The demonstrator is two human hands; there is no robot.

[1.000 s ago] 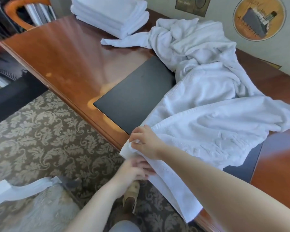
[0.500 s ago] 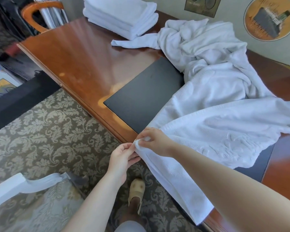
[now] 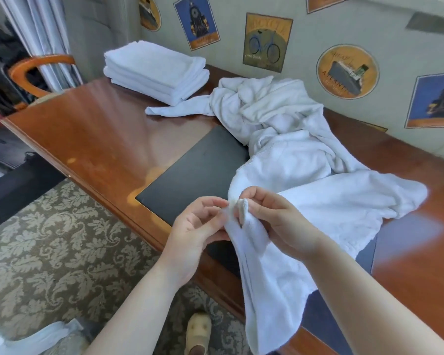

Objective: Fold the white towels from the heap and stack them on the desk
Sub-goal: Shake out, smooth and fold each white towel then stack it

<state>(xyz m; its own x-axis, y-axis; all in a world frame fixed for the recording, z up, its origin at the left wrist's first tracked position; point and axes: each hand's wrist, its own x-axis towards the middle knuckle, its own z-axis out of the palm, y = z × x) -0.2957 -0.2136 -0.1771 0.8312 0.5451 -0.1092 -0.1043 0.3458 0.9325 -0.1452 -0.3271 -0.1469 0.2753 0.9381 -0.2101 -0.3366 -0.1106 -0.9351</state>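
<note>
A white towel (image 3: 344, 208) lies spread over the desk's near right part, one end hanging over the front edge. My left hand (image 3: 198, 231) and my right hand (image 3: 274, 221) both pinch its bunched corner, raised just above the desk edge. Behind it a heap of crumpled white towels (image 3: 274, 111) sprawls across the wooden desk (image 3: 100, 139). A stack of folded white towels (image 3: 154, 70) sits at the desk's far left corner.
A black desk mat (image 3: 198, 172) lies under the towel. A wooden chair back (image 3: 34, 73) stands beyond the desk's left end. Patterned carpet (image 3: 49, 252) and my slippered foot (image 3: 198, 331) are below. Wallpaper with poster prints backs the desk.
Both hands lifted the towel's corner up from the desk edge and gathered it between them. The camera tilted upward, bringing the wall and the whole folded stack into view.
</note>
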